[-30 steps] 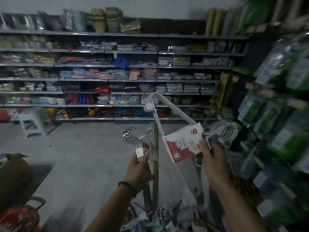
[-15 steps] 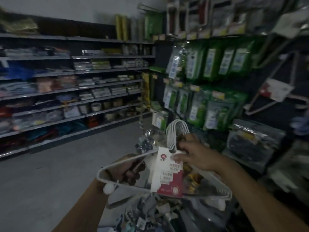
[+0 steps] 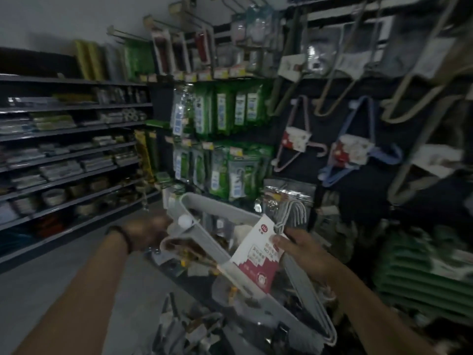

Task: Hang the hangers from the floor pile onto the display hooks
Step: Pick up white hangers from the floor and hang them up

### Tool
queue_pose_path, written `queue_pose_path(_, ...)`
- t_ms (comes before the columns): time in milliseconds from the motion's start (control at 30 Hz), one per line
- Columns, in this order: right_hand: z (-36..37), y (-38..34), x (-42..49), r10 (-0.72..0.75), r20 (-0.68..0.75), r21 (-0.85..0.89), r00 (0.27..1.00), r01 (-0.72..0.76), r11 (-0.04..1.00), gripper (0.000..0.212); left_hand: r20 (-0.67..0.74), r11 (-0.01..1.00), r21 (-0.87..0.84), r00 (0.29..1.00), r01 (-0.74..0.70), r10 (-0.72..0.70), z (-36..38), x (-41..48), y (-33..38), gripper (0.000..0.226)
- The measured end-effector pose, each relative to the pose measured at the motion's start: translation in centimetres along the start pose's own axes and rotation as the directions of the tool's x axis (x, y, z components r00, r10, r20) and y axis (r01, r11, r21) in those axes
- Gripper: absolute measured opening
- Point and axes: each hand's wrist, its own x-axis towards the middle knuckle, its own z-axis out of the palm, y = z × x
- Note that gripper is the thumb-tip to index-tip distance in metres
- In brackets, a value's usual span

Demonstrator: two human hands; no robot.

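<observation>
R hand (image 3: 304,254) grips hanger pack (image 3: 222,210) (by label (image 3: 257,265)), L hand (image 3: 146,233) grip unclear, aisle (image 3: 76,272) left

One white hanger bundle (image 3: 204,240) between the left hand (image 3: 147,233) and right hand (image 3: 304,251); above them, one pink bundle (image 3: 294,142), one blue bundle (image 3: 354,149).

Single head-worn wide-angle view, facing forward and down. Close below lens, lower centre: white hanger bundle (image 3: 256,254). Just beyond bundle, rightward: hook display wall (image 3: 322,124); well beyond, leftward: store shelving (image 3: 64,160).
</observation>
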Motion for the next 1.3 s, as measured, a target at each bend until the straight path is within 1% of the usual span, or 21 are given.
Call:
queue_pose_path(67,-3.3,1.3,-1.6,0.03,-0.128,0.106,0.991,-0.017,0.994,0.021,-0.004,0.998,-0.049,0.999,0.045,-0.045,5.5,-0.8,-0.8,0.067)
queue_pose_path(100,-4.8,1.8,-2.2,0.045,-0.188,0.142,0.981,-0.018,0.99,0.02,0.0,0.983,-0.175,0.998,0.056,-0.057,8.3,-0.8,-1.5,0.085)
queue_pose_path(133,-6.2,2.3,-2.5,0.049,-0.239,0.168,0.97,-0.009,0.986,0.019,0.053,0.953,-0.265,0.989,0.15,-0.141,12.3,-0.9,-2.6,0.1)
queue_pose_path(167,-7.5,2.7,-2.9,0.053,-0.278,0.177,0.959,-0.003,0.984,0.019,0.153,0.92,-0.33,0.974,0.21,-0.168,16.3,-1.4,-4.5,0.108)
queue_pose_path(200,-8.6,3.0,-3.3,0.062,-0.311,0.186,0.948,-0.003,0.983,0.021,0.211,0.914,-0.326,0.961,0.242,-0.179,20.4,-2.2,-5.9,0.109)
queue_pose_path(233,-9.6,3.2,-3.7,0.07,-0.338,0.191,0.939,-0.005,0.982,0.022,0.254,0.93,-0.285,0.954,0.232,-0.16,24.4,-3.5,-6.7,0.103)
queue_pose_path(300,-11.7,3.5,-4.7,0.077,-0.382,0.209,0.921,0.005,0.978,0.023,0.239,0.957,-0.235,0.964,0.172,-0.115,30.8,-4.2,-7.5,0.086)
queue_pose_path(400,-15.0,3.3,-6.7,0.079,-0.455,0.22,0.887,0.026,0.975,0.021,0.231,0.951,-0.286,0.971,0.119,-0.052,38.0,-4.3,-7.3,0.078)
queue_pose_path(500,-18.2,3.2,-9.0,0.13,-0.484,0.281,0.865,0.014,0.96,0.025,0.349,0.919,-0.332,0.933,0.211,-0.088,43.0,-4.8,-6.5,0.053)
queue_pose_path(600,-21.1,3.7,-11.2,0.195,-0.481,0.352,0.855,-0.015,0.936,0.027,0.376,0.897,-0.36,0.92,0.256,-0.112,47.0,-4.6,-6.5,0.04)
queue_pose_path(700,-24.3,4.5,-13.3,0.178,-0.54,0.183,0.822,-0.091,0.979,0.028,0.406,0.908,-0.318,0.905,0.273,-0.13,50.6,-5.0,-6.7,0.046)
queue_pose_path(767,-26.6,4.8,-14.6,0.161,-0.596,0.013,0.787,-0.191,0.981,0.037,0.431,0.918,-0.294,0.894,0.268,-0.123,53.0,-5.2,-6.9,0.05)
queue_pose_path(800,-27.7,4.7,-15.3,0.139,-0.612,-0.111,0.779,-0.258,0.96,0.045,0.447,0.926,-0.278,0.887,0.256,-0.112,54.2,-5.2,-6.9,0.051)
queue_pose_path(867,-30.0,4.5,-16.6,0.105,-0.622,-0.347,0.776,-0.393,0.852,0.062,0.471,0.94,-0.247,0.877,0.234,-0.094,56.4,-5.0,-6.9,0.048)
queue_pose_path(933,-31.9,3.6,-18.1,0.122,-0.641,-0.427,0.758,-0.483,0.765,0.058,0.509,0.944,-0.222,0.855,0.244,-0.101,58.1,-4.6,-6.9,0.047)
queue_pose_path(967,-32.9,3.1,-18.8,0.118,-0.675,-0.433,0.729,-0.52,0.736,0.052,0.527,0.945,-0.216,0.844,0.244,-0.097,58.9,-4.1,-7.1,0.051)
queue_pose_path(1033,-34.5,1.6,-20.2,0.049,-0.782,-0.406,0.621,-0.567,0.717,0.053,0.551,0.945,-0.228,0.831,0.236,-0.075,60.4,-3.2,-7.2,0.062)
queue_pose_path(1100,-35.7,-0.1,-21.0,-0.049,-0.868,-0.377,0.494,-0.592,0.712,0.05,0.579,0.946,-0.247,0.815,0.211,-0.03,61.7,-2.7,-7.0,0.062)
queue_pose_path(1133,-36.2,-1.0,-21.2,-0.097,-0.88,-0.394,0.465,-0.598,0.698,0.042,0.6,0.948,-0.241,0.8,0.209,-0.024,62.4,-2.5,-6.9,0.058)
queue_pose_path(1200,-36.9,-2.6,-20.4,-0.15,-0.862,-0.454,0.483,-0.609,0.65,0.025,0.635,0.953,-0.221,0.773,0.208,-0.021,63.7,-2.3,-6.5,0.053)
queue_pose_path(1300,-38.0,-3.9,-17.6,-0.123,-0.8,-0.548,0.587,-0.632,0.548,0.025,0.654,0.964,-0.223,0.756,0.147,0.036,65.0,-1.8,-6.0,0.054)
